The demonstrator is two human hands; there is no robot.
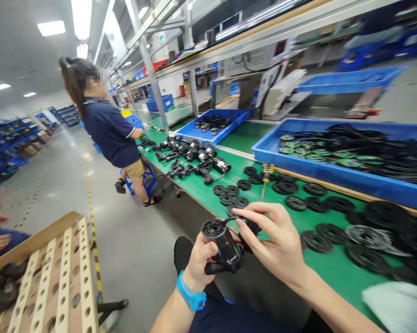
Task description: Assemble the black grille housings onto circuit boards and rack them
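Observation:
My left hand (198, 259), with a blue band at the wrist, grips a black cylindrical housing (225, 249). Its round end with curved slots faces up, and a stubby black part sticks out low on its side. A black cable (230, 219) curves over from the slotted end. Beside the housing, my right hand (276, 238) pinches this cable between thumb and fingers. More dark cable hangs behind those fingers, partly hidden. Several black slotted discs (227, 199) lie on the green bench (208, 194) just beyond my hands.
A yellow-handled screwdriver (266, 175) stands among the discs. Behind them, a blue tray (298, 157) holds cables and green boards. Cabled black units (203, 159) lie farther along. A person (107, 125) is at the bench. A slatted rack (62, 277) stands at left, white cloth (395, 300) at right.

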